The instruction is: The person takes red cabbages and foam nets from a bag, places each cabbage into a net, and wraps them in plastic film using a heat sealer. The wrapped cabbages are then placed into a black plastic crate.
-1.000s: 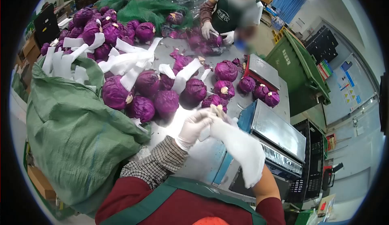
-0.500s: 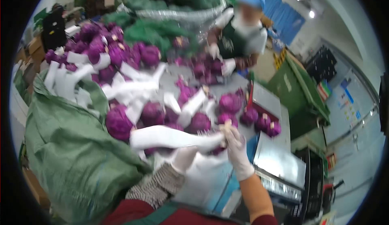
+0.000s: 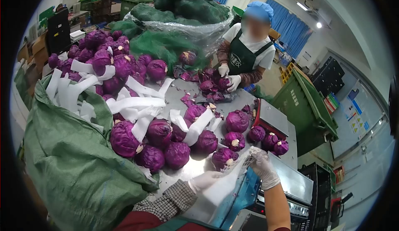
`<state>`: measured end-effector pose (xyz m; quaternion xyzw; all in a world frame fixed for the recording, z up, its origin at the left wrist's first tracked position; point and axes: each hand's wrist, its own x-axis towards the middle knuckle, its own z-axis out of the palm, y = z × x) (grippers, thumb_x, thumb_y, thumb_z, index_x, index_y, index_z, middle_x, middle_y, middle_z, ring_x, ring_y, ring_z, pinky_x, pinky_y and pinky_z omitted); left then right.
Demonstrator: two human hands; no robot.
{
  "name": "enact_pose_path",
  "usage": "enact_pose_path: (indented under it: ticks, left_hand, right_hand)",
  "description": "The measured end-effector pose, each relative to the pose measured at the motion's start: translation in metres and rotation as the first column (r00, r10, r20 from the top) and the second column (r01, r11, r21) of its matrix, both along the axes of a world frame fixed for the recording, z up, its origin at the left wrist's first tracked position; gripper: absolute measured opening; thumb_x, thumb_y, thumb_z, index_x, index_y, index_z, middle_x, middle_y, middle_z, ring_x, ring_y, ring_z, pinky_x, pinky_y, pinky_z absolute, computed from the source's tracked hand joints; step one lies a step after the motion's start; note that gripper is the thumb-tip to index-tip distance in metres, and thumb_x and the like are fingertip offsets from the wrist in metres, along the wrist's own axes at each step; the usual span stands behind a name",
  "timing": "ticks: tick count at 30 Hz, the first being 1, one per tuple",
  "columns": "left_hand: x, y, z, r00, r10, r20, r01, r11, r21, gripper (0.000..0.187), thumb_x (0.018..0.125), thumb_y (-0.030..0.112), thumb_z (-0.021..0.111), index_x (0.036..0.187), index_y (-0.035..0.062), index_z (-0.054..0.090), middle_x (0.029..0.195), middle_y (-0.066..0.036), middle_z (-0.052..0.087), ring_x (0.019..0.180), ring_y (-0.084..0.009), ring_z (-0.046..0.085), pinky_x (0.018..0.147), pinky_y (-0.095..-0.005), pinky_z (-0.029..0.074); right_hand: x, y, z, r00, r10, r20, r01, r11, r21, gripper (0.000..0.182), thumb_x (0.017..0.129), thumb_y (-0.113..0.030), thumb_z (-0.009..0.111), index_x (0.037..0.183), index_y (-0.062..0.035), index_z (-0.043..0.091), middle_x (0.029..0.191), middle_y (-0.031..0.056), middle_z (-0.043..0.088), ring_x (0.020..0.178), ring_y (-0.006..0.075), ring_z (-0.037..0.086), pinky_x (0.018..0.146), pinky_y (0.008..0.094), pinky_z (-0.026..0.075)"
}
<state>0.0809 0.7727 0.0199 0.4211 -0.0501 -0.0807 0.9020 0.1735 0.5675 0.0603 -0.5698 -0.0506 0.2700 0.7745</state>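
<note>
On the counter (image 3: 195, 168) I note, largest first: green woven sack (image 3: 70, 160) at my left, then the heap of purple cabbages (image 3: 166, 143) with white foam sleeves strewn among them. Nearest me, one white foam net (image 3: 224, 185) stretched between both gloved hands: left hand (image 3: 203, 181) fingers clamped low on it, right hand (image 3: 262, 167) fingers pinching its upper end beside a cabbage (image 3: 223, 157).

A single head-worn view looks forward and down through a fisheye lens, close above the hands (image 3: 232, 175) at the bottom edge. Beyond the hands the table (image 3: 183, 102) stretches away, and a co-worker (image 3: 243, 56) stands at its far end, facing the camera.
</note>
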Motion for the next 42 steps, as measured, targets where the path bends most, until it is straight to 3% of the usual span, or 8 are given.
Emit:
enact_pose_path:
  ticks: [8, 12, 16, 18, 20, 31, 36, 42]
  left_hand:
    - [0.057, 0.021, -0.085, 0.995, -0.012, -0.097, -0.064, 0.666, -0.743, 0.038, 0.096, 0.03, 0.03, 0.109, -0.0013, 0.048, 0.1, -0.012, 0.058, 0.089, -0.0254, 0.058, 0.084, -0.0406, 0.047]
    - [0.037, -0.003, -0.114, 0.883, -0.457, -0.105, 0.288, 0.707, -0.646, 0.073, 0.084, 0.068, 0.024, 0.1, 0.0025, 0.053, 0.074, -0.006, 0.058, 0.062, -0.017, 0.058, 0.056, -0.0294, 0.051]
    - [0.033, -0.05, -0.121, 0.836, 0.014, -0.548, -0.139, 0.973, -0.187, 0.065, 0.086, 0.061, 0.035, 0.1, 0.0001, 0.053, 0.075, -0.01, 0.059, 0.063, -0.0166, 0.059, 0.055, -0.0273, 0.047]
    - [0.034, -0.042, -0.158, 0.805, 0.074, -0.589, -0.077, 0.997, 0.02, 0.062, 0.087, 0.058, 0.038, 0.097, -0.0012, 0.053, 0.071, -0.009, 0.059, 0.057, -0.0148, 0.057, 0.049, -0.0242, 0.044]
    - [0.035, -0.041, -0.163, 0.809, 0.23, -0.541, -0.143, 0.97, 0.197, 0.059, 0.088, 0.054, 0.041, 0.096, -0.0026, 0.053, 0.072, -0.009, 0.059, 0.059, -0.0146, 0.056, 0.052, -0.0241, 0.045]
    - [0.071, -0.034, -0.176, 0.936, 0.238, -0.261, -0.143, 0.931, 0.337, 0.057, 0.094, 0.048, 0.029, 0.111, -0.0017, 0.053, 0.098, -0.005, 0.06, 0.08, -0.0108, 0.057, 0.068, -0.0224, 0.046]
    - [0.039, -0.002, -0.103, 0.987, 0.078, -0.142, -0.1, 0.982, -0.162, 0.067, 0.089, 0.056, 0.032, 0.112, -0.0037, 0.05, 0.104, -0.014, 0.06, 0.093, -0.0213, 0.059, 0.084, -0.034, 0.048]
    - [-0.006, -0.029, -0.1, 0.951, -0.308, 0.003, 0.239, 0.733, -0.636, 0.081, 0.083, 0.066, 0.029, 0.132, 0.0012, 0.031, 0.128, -0.019, 0.042, 0.115, -0.0314, 0.046, 0.097, -0.043, 0.039]
  right_hand:
    - [-0.004, 0.003, -0.052, 0.836, 0.416, 0.358, -0.079, 0.736, -0.673, 0.017, 0.084, -0.011, 0.059, 0.095, 0.0014, 0.057, 0.086, 0.0022, 0.061, 0.073, 0.006, 0.054, 0.058, 0.0223, 0.044]
    - [0.04, -0.009, -0.057, 0.884, 0.121, 0.451, 0.243, 0.707, -0.665, 0.017, 0.087, -0.013, 0.05, 0.093, 0.0001, 0.059, 0.078, 0.0062, 0.062, 0.068, 0.016, 0.059, 0.063, 0.0315, 0.049]
    - [0.057, -0.007, -0.092, 0.943, -0.288, -0.169, 0.299, 0.953, 0.045, 0.018, 0.087, -0.012, 0.045, 0.092, 0.0015, 0.056, 0.078, 0.0076, 0.06, 0.069, 0.017, 0.059, 0.062, 0.0313, 0.049]
    - [0.066, -0.037, -0.122, 0.774, 0.253, 0.581, 0.344, 0.601, -0.721, 0.02, 0.085, -0.013, 0.045, 0.091, 0.0016, 0.056, 0.075, 0.0091, 0.059, 0.069, 0.0174, 0.059, 0.062, 0.0309, 0.049]
    - [0.079, -0.033, -0.141, 0.928, -0.373, 0.006, 0.321, 0.791, -0.521, 0.023, 0.081, -0.017, 0.046, 0.089, 0.0015, 0.057, 0.072, 0.0146, 0.06, 0.073, 0.0243, 0.061, 0.067, 0.032, 0.048]
    - [0.098, -0.042, -0.175, 0.786, 0.588, 0.191, 0.143, 0.127, -0.982, 0.046, 0.087, -0.03, 0.028, 0.095, 0.0032, 0.059, 0.091, 0.0207, 0.062, 0.086, 0.0308, 0.061, 0.074, 0.0375, 0.046]
    - [0.021, -0.038, -0.043, 0.96, 0.262, 0.099, -0.166, 0.818, -0.551, 0.039, 0.087, -0.022, 0.049, 0.114, 0.007, 0.049, 0.104, 0.0097, 0.061, 0.093, 0.0126, 0.057, 0.079, 0.0254, 0.046]
    - [-0.068, -0.043, 0.044, 0.948, 0.316, 0.042, -0.271, 0.868, -0.417, 0.037, 0.083, -0.018, 0.061, 0.112, 0.0032, 0.053, 0.103, 0.0087, 0.061, 0.092, 0.0108, 0.057, 0.08, 0.0234, 0.047]
